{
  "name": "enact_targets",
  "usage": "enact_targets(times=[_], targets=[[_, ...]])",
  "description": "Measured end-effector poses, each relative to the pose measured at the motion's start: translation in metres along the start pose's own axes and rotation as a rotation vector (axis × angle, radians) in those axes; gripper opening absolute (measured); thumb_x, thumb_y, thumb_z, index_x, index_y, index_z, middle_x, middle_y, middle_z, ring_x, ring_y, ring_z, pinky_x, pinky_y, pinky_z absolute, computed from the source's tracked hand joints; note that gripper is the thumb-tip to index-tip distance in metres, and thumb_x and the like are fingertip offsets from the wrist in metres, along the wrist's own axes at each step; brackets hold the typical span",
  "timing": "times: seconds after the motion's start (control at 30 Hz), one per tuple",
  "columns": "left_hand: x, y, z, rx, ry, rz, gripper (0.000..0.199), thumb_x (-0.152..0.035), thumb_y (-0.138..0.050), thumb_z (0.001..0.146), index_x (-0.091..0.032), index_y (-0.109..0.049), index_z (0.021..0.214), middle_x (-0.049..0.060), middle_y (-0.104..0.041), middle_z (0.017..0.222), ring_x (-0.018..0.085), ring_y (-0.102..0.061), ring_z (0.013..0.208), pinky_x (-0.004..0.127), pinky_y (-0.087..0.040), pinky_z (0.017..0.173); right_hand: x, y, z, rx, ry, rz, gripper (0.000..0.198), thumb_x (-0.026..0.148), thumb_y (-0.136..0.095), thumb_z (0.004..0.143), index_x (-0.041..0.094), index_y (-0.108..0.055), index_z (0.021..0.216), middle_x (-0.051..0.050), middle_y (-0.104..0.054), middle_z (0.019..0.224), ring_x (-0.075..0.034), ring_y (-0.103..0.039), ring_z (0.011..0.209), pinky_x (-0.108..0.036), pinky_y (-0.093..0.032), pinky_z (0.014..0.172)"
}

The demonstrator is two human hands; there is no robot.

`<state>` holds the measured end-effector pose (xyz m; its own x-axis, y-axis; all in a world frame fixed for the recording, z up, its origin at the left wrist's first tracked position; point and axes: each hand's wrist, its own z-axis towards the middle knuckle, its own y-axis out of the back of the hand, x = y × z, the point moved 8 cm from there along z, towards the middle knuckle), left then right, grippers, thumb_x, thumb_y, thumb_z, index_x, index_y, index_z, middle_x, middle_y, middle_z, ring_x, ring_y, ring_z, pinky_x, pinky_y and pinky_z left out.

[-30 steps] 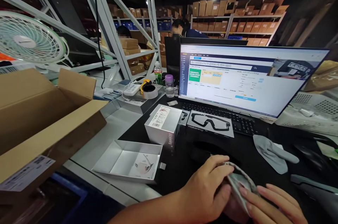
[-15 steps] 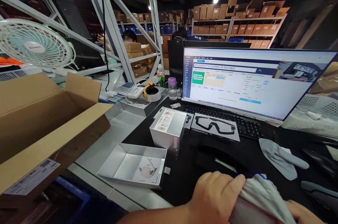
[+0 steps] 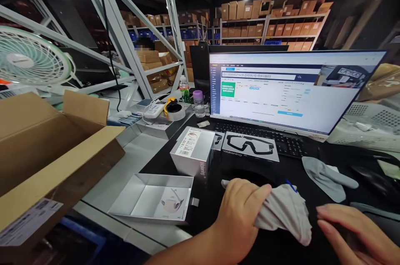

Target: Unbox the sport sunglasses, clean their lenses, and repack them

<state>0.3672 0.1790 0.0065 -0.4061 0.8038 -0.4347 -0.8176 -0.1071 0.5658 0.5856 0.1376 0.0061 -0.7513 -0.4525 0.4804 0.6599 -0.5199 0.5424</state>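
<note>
The open silver tray (image 3: 137, 198) sits at the surface's near left edge, a small printed picture (image 3: 173, 202) inside it, though whether that is a loose card or part of the tray I can't tell; just behind stands a silver box (image 3: 193, 154) with a white label on top. Further left, a big cardboard box (image 3: 90, 148) has its flaps up, and the purple-capped bottle (image 3: 199, 104) by the screen (image 3: 281, 94) holds some clear liquid. The person's left hand (image 3: 240, 215) is clamped round one end of a grey cloth pouch (image 3: 283, 215), held over the near part of the black surface (image 3: 225, 240); what the pouch contains I can't see. The right hand (image 3: 353, 225) is just beside it, thumb and forefinger apart. A second piece of grey cloth (image 3: 325, 179) lies to the right, and a flat pack printed with goggles (image 3: 250, 146) rests against the keyboard (image 3: 290, 146). At the back, shelves (image 3: 243, 41) carry rows of cartons (image 3: 246, 10), and a green fan (image 3: 31, 58) stands off to the left
</note>
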Motion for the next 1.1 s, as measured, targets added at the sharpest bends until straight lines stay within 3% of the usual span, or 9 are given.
enact_targets(times=[0.13, 0.27, 0.37, 0.43, 0.6, 0.77, 0.87, 0.97, 1.1], targets=[[-0.003, -0.014, -0.003, 0.076, -0.077, -0.002, 0.061, -0.003, -0.056, 0.077, -0.015, -0.05, 0.136, 0.01, -0.067, 0.106, 0.024, -0.058, 0.093, 0.041, -0.049, 0.086, 0.004, -0.017, 0.006, 0.256, 0.14, 0.081, 0.019, 0.023, -0.064, 0.092, 0.028, -0.076, 0.106, -0.004, -0.079, 0.103, -0.018, -0.078, 0.088, -0.019, -0.062, 0.08], [0.007, -0.012, 0.003, 0.052, -0.028, -0.015, 0.048, -0.013, -0.061, 0.083, -0.018, -0.054, 0.131, 0.009, -0.069, 0.102, 0.023, -0.06, 0.091, 0.04, -0.049, 0.084, -0.003, -0.023, 0.01, 0.194, 0.109, 0.075, 0.031, 0.02, -0.068, 0.087, 0.027, -0.075, 0.116, -0.004, -0.078, 0.111, -0.02, -0.077, 0.096, -0.021, -0.062, 0.085], [0.007, -0.009, 0.009, 0.052, -0.021, -0.085, 0.043, -0.018, -0.065, 0.084, -0.021, -0.058, 0.126, 0.007, -0.071, 0.099, 0.022, -0.064, 0.088, 0.039, -0.05, 0.084, -0.002, -0.038, 0.009, 0.297, 0.067, 0.082, 0.042, 0.02, -0.074, 0.08, 0.026, -0.073, 0.122, -0.007, -0.078, 0.114, -0.024, -0.077, 0.1, -0.024, -0.063, 0.084], [0.008, -0.007, 0.012, 0.055, 0.012, -0.199, 0.045, -0.019, -0.071, 0.078, -0.022, -0.061, 0.122, 0.006, -0.073, 0.099, 0.021, -0.066, 0.088, 0.038, -0.05, 0.084, 0.003, -0.041, 0.012, 0.309, 0.033, 0.111, 0.036, 0.022, -0.074, 0.079, 0.025, -0.076, 0.115, -0.008, -0.08, 0.104, -0.024, -0.078, 0.09, -0.026, -0.064, 0.077], [0.018, -0.011, 0.014, 0.126, 0.167, -0.281, 0.068, -0.006, -0.074, 0.059, -0.024, -0.062, 0.124, 0.005, -0.072, 0.112, 0.023, -0.066, 0.099, 0.038, -0.053, 0.09, 0.016, -0.017, 0.021, 0.016, -0.083, 0.219, 0.014, 0.021, -0.067, 0.084, 0.023, -0.08, 0.082, -0.003, -0.076, 0.07, -0.016, -0.067, 0.053, -0.023, -0.054, 0.049], [0.05, -0.021, 0.01, 0.123, 0.486, -0.298, 0.04, -0.013, -0.073, 0.059, -0.021, -0.066, 0.098, 0.003, -0.071, 0.097, 0.025, -0.068, 0.091, 0.035, -0.056, 0.079, 0.013, 0.006, 0.011, -0.287, -0.184, 0.219, 0.025, 0.008, -0.07, 0.081, 0.029, -0.082, 0.088, 0.0, -0.081, 0.083, -0.019, -0.077, 0.07, -0.025, -0.062, 0.065], [0.058, -0.025, 0.007, 0.096, 0.601, -0.408, 0.038, -0.021, -0.078, 0.061, -0.02, -0.064, 0.096, 0.002, -0.07, 0.093, 0.023, -0.068, 0.087, 0.031, -0.056, 0.074, 0.029, 0.012, 0.006, -0.304, -0.026, 0.131, 0.029, 0.005, -0.067, 0.085, 0.029, -0.081, 0.094, -0.002, -0.082, 0.09, -0.02, -0.078, 0.079, -0.028, -0.063, 0.072], [0.056, -0.028, 0.004, 0.091, 0.651, -0.505, 0.04, -0.026, -0.081, 0.063, -0.02, -0.062, 0.096, 0.0, -0.069, 0.089, 0.02, -0.066, 0.079, 0.026, -0.054, 0.066, 0.056, 0.019, -0.001, -0.323, 0.224, -0.051, 0.026, 0.006, -0.065, 0.086, 0.025, -0.078, 0.098, -0.005, -0.08, 0.086, -0.019, -0.075, 0.072, -0.027, -0.059, 0.067], [0.055, -0.033, 0.002, 0.089, 0.708, -0.59, 0.042, -0.021, -0.08, 0.062, -0.02, -0.06, 0.099, -0.001, -0.068, 0.086, 0.017, -0.065, 0.076, 0.024, -0.053, 0.067, 0.076, -0.008, 0.0, 0.073, 0.454, 0.012, 0.024, 0.014, -0.049, 0.094, 0.023, -0.071, 0.096, -0.002, -0.079, 0.086, -0.013, -0.067, 0.057, -0.025, -0.049, 0.053]])
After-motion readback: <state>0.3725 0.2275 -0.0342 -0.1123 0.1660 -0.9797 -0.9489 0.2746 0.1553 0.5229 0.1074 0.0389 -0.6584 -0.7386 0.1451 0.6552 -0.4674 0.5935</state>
